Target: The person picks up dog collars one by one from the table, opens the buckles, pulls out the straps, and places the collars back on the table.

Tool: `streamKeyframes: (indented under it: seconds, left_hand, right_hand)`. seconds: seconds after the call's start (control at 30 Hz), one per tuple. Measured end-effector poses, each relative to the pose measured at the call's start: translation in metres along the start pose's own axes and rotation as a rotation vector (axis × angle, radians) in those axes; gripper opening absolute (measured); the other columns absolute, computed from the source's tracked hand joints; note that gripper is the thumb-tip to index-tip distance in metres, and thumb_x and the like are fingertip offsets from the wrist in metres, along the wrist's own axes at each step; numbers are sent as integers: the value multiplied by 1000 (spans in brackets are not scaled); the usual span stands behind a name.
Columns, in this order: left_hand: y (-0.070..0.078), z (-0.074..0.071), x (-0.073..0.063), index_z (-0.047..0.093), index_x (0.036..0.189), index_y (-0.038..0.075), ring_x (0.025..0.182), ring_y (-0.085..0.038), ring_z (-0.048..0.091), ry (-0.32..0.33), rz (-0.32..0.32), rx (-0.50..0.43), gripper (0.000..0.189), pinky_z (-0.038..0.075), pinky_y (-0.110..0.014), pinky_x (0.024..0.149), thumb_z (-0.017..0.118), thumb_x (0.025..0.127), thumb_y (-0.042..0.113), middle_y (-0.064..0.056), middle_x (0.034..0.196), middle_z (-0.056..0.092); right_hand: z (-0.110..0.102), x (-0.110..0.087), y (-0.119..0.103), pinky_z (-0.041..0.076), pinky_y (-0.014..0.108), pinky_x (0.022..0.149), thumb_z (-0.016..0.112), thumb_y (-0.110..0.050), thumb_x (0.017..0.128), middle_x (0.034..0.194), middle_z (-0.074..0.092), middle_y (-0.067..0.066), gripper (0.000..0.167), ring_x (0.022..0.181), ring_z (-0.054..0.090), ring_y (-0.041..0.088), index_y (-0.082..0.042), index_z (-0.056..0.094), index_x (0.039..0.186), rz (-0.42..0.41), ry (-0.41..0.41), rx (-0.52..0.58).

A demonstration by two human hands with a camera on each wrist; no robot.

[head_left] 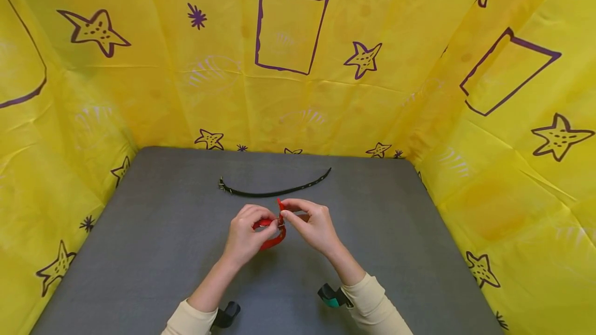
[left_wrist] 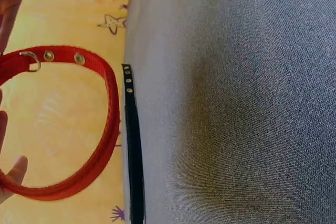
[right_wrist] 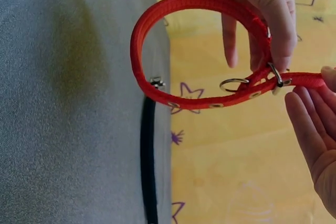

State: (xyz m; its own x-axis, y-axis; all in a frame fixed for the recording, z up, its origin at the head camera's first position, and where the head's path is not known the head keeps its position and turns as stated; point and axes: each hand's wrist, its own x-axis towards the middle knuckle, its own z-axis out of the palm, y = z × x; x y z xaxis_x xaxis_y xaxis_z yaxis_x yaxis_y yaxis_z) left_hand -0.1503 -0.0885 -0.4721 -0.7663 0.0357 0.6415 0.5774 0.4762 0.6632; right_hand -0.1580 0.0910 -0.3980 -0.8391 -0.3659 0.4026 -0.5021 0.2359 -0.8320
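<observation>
A red collar [right_wrist: 137, 51] with metal eyelets is bent into a loop above the table, its strap passing through its buckle [right_wrist: 275, 75]. My left hand [head_left: 244, 232] pinches the loop close to the buckle. On the other side, my right hand [head_left: 315, 225] holds the strap's free end between thumb and fingers. A D-ring [right_wrist: 234, 84] hangs at the inner side of the loop in the right wrist view. Beyond both hands lies a black collar [head_left: 270, 194], stretched out in a shallow curve, buckle to the left and eyelets toward its right tip.
The grey table [head_left: 153, 252] carries the black collar near its far side. Yellow cloth walls [head_left: 298, 102] with purple drawings rise at the back, left and right. Dark wrist-camera mounts [head_left: 331, 296] sit by the cream sleeves.
</observation>
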Motion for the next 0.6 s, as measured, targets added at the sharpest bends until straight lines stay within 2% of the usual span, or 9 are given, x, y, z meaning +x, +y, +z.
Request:
streamKeyframes:
  seconds: [0.27, 0.47, 0.6]
  left_hand:
    - [1, 2, 0, 75, 84, 12, 84, -12, 59, 7, -4, -64, 14, 49, -16, 67, 80, 76, 2, 9, 87, 70]
    - [2, 2, 1, 76, 85, 11, 85, -12, 60, 12, -14, -73, 15, 49, -16, 67, 81, 75, 1, 8, 88, 71]
    - [2, 1, 1, 75, 85, 11, 83, -13, 59, 16, -13, -77, 15, 51, -21, 64, 81, 75, 1, 7, 86, 71]
  right_hand:
    - [1, 0, 1, 57, 38, 77, 73, -1, 85, 97, 72, 13, 18, 86, 70, 21, 3, 71, 103, -53, -42, -47]
    - [1, 0, 0, 56, 33, 79, 75, -3, 85, 98, 72, 9, 17, 89, 70, 20, -1, 72, 102, -63, -52, -79]
    - [0, -1, -1, 56, 33, 80, 75, -2, 84, 100, 72, 10, 19, 92, 69, 24, -1, 73, 103, -79, -70, -90]
